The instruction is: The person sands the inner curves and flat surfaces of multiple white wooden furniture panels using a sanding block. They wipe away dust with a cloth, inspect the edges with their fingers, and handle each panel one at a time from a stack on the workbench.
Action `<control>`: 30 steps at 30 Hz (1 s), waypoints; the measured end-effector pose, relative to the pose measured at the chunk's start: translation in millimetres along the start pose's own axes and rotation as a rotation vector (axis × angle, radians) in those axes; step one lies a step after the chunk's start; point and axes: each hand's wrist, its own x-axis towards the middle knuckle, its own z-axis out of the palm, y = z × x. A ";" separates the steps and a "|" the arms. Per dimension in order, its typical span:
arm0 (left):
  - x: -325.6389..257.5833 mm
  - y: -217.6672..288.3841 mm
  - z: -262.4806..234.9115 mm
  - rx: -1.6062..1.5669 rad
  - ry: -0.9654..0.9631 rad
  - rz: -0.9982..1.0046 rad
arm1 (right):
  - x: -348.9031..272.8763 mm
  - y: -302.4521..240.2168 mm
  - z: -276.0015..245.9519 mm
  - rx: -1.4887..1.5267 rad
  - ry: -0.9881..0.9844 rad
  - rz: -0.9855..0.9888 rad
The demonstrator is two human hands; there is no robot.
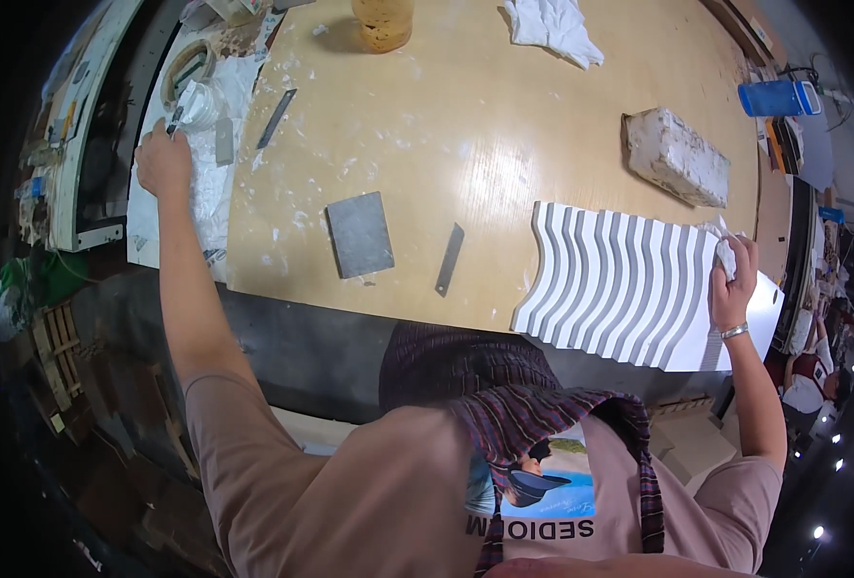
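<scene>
At the far left, my left hand (164,164) is closed, with a small dark thing (174,119) at its fingertips; I cannot make out its kind. It is over a white sheet (213,197), beside a crumpled white wrapping (199,103) and a small grey block (224,142). On the right, my right hand (733,284) closes round a crumpled white cloth (726,258). That hand rests at the right end of a white panel with wavy ridges (620,279), which lies along the table's near edge.
The pale wooden table (398,135) holds a grey square pad (360,236), one flat blade (450,258) and another blade (276,118). Farther back are a stained white block (678,159), a white rag (554,29), an amber container (384,24) and a blue mug (779,97).
</scene>
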 end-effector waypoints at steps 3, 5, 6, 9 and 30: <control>4.3 0.6 2.4 -0.067 -0.064 -0.024 | -0.6 -2.1 -1.6 -0.014 0.013 -0.008; -3.6 -10.2 10.0 -0.198 0.008 -0.062 | 1.2 -2.7 -1.0 -0.008 0.005 -0.008; -10.6 -15.8 13.6 -0.328 0.083 -0.104 | 2.4 -2.9 -0.2 -0.001 -0.001 -0.011; -33.5 -22.9 13.4 -0.855 0.004 -0.389 | 4.6 -3.5 1.4 0.004 0.004 -0.011; -417.6 193.8 -185.3 -1.985 -0.918 -0.181 | 6.9 -20.1 -0.5 0.040 0.180 -0.130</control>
